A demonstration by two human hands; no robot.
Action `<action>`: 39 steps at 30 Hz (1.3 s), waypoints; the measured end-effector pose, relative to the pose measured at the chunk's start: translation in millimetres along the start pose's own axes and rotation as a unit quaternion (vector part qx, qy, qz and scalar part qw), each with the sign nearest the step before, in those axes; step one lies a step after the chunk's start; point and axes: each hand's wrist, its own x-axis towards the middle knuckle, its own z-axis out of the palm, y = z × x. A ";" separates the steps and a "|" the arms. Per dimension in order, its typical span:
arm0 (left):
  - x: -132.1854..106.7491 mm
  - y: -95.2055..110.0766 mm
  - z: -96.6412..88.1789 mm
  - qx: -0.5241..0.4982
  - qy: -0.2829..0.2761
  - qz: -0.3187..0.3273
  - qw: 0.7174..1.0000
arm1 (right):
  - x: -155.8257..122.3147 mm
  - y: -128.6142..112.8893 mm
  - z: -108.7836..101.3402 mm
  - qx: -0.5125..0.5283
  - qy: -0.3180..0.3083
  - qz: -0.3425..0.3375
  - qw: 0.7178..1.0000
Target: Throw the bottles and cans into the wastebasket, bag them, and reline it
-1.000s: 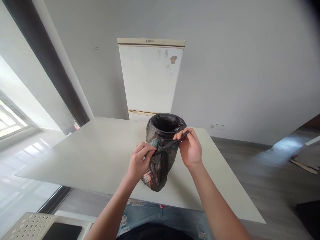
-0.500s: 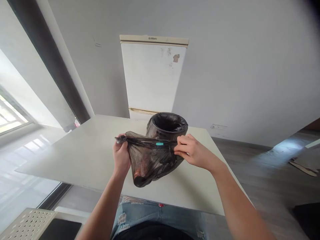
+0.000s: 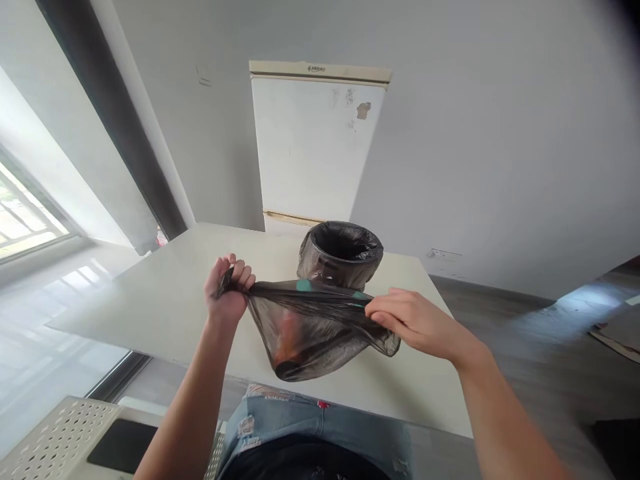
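Observation:
A thin, see-through black garbage bag (image 3: pixel 320 333) hangs stretched between my two hands, above the near part of the table. Inside it show an orange item with a dark end and bits of teal, their kinds unclear through the film. My left hand (image 3: pixel 229 287) is closed in a fist round one gathered corner, a twist of plastic poking out. With fingers pinched, my right hand (image 3: pixel 410 320) grips the opposite end of the bag's bunched top edge. Just behind the bag stands a round trash can (image 3: pixel 343 257) lined with another black bag folded over its rim.
The pale table (image 3: pixel 240 247) reaches out toward a white fridge (image 3: pixel 315 147) by the grey wall. A perforated beige chair (image 3: pixel 65 433) with a dark flat item (image 3: pixel 123 445) is at the lower left. A window (image 3: pixel 30 207) lies at the far left.
My hands have moved further apart, left hand to the left and right hand to the right, pulling the bag's top tighter. More teal shows inside. The view has shifted slightly.

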 end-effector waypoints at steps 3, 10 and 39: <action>-11.5 17.6 1.4 0.247 -0.144 -0.012 0.958 | 6.6 -11.8 12.5 -0.138 -0.019 0.048 0.989; -45.1 31.8 40.7 0.631 -0.316 0.087 0.704 | 5.4 -24.5 26.4 -0.292 0.046 0.059 0.954; -49.3 4.4 47.1 0.816 -0.161 0.242 0.499 | 19.0 -27.3 15.7 -0.359 0.011 0.159 0.919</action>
